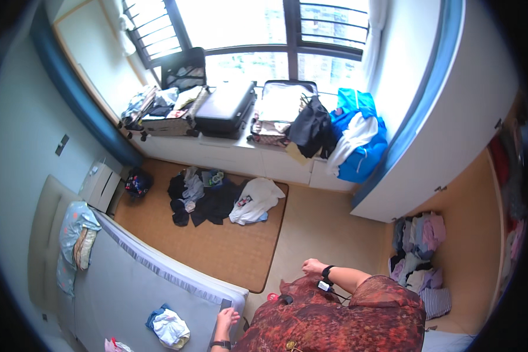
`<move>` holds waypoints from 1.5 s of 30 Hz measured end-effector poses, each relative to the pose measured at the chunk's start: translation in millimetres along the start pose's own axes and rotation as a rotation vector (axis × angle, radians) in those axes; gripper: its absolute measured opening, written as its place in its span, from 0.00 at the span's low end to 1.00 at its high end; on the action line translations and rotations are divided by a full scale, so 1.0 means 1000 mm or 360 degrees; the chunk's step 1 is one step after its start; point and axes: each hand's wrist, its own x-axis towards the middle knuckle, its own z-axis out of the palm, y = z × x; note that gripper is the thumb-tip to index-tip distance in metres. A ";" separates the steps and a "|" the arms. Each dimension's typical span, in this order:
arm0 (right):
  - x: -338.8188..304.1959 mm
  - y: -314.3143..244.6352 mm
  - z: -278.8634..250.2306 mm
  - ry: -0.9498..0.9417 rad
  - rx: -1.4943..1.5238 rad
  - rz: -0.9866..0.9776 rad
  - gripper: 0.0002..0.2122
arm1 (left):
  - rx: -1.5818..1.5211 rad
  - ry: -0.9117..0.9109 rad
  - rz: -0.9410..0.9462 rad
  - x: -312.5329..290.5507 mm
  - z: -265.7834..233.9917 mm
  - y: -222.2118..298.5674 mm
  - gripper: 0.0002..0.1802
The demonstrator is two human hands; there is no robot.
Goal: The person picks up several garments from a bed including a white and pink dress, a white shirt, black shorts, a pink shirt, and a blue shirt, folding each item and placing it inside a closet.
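Note:
My left hand (227, 317) is beside the near corner of the grey-covered bed (117, 287), its fingers loosely apart and nothing in them. My right hand (314, 267) is held out in front of my red-brown patterned garment (334, 311), over the floor, with its fingers curled in and no object showing in them. Closest to the left hand on the bed lies a small pile of white and blue clothes (171, 327). Beyond both hands, a heap of dark clothes (214, 202) and a white shirt (257, 200) are spread on a brown mat (246, 258).
Along the window ledge stand open suitcases (170, 120) full of clothes, a closed black suitcase (224, 111), a black bag (312, 126) and a blue bag (361, 158). At right, folded clothes (416, 240) fill an open wardrobe (469, 217). A white nightstand (100, 185) adjoins the bed's headboard.

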 end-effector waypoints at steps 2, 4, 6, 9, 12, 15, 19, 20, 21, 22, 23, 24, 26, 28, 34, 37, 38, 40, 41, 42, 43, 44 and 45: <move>0.042 -0.054 0.014 0.0033 0.0076 0.0301 0.09 | -0.0119 0.0114 -0.0094 0.009 -0.017 -0.048 0.15; 0.077 -0.109 0.022 0.0035 0.0120 0.0604 0.09 | -0.0240 0.0198 -0.0146 -0.007 -0.013 -0.066 0.14; 0.091 -0.128 0.018 -0.0051 -0.0043 0.0451 0.10 | -0.0320 0.0239 -0.0210 -0.017 -0.003 -0.076 0.14; 0.103 -0.141 0.009 -0.0191 -0.0089 0.0408 0.12 | -0.0378 0.0286 -0.0143 -0.025 0.015 -0.073 0.14; 0.109 -0.137 -0.014 -0.0350 -0.0490 0.0446 0.13 | -0.0337 0.0354 -0.0179 -0.023 0.034 -0.056 0.14; 0.110 -0.125 -0.046 -0.0379 -0.0676 0.0513 0.12 | -0.0411 0.0381 -0.0193 -0.017 0.054 -0.042 0.14; 0.116 -0.091 -0.105 -0.0422 -0.0607 0.0558 0.08 | -0.0531 0.0477 -0.0113 0.002 0.075 -0.026 0.14; 0.112 -0.053 -0.138 -0.0443 -0.0768 0.0448 0.07 | -0.0536 0.0430 -0.0120 0.007 0.089 -0.011 0.14; 0.111 -0.025 -0.163 -0.0522 -0.1158 0.0225 0.06 | -0.0547 0.0413 -0.0106 0.005 0.100 0.011 0.14; 0.121 -0.012 -0.179 -0.0639 -0.1546 -0.0046 0.05 | -0.0589 0.0436 -0.0094 -0.003 0.110 0.027 0.15; 0.132 -0.023 -0.176 -0.0583 -0.1550 0.0289 0.04 | -0.0602 0.0501 -0.0110 -0.003 0.115 0.020 0.15; 0.148 -0.046 -0.173 -0.0545 -0.1599 0.0590 0.03 | -0.0737 0.0644 -0.0126 -0.005 0.124 0.012 0.15; 0.152 -0.031 -0.201 -0.0723 -0.1797 0.0220 0.05 | -0.0572 0.0531 -0.0114 0.000 0.137 0.013 0.14; 0.165 -0.066 -0.186 -0.1186 -0.2422 0.0065 0.09 | -0.0560 0.0578 -0.0152 -0.004 0.145 0.003 0.14; 0.232 -0.097 -0.119 -0.0834 -0.0875 0.0846 0.08 | -0.0749 0.0967 -0.0235 -0.041 0.166 -0.027 0.17; 0.257 -0.130 -0.056 -0.0973 -0.0965 0.0665 0.08 | -0.0838 0.1093 -0.0334 -0.067 0.174 -0.043 0.16; 0.262 -0.137 -0.040 -0.1002 -0.0965 0.0589 0.09 | -0.0865 0.1105 -0.0337 -0.075 0.177 -0.049 0.16; 0.284 -0.133 -0.009 -0.1091 -0.0940 0.0573 0.10 | -0.1033 0.1094 -0.0300 -0.085 0.183 -0.065 0.15; 0.292 -0.130 0.001 -0.1163 -0.0883 0.0574 0.11 | -0.1050 0.1112 -0.0382 -0.086 0.185 -0.073 0.14; 0.284 -0.142 0.020 -0.1196 -0.0896 0.0570 0.11 | -0.1076 0.1132 -0.0395 -0.090 0.190 -0.088 0.14; 0.274 -0.160 0.039 -0.1199 -0.0894 0.0580 0.11 | -0.1143 0.1169 -0.0390 -0.094 0.194 -0.102 0.14; 0.264 -0.177 0.055 -0.1186 -0.0894 0.0586 0.11 | -0.1206 0.1195 -0.0371 -0.100 0.190 -0.110 0.13; 0.265 -0.168 0.066 -0.1214 -0.0947 0.0552 0.11 | -0.1219 0.1203 -0.0371 -0.105 0.186 -0.117 0.13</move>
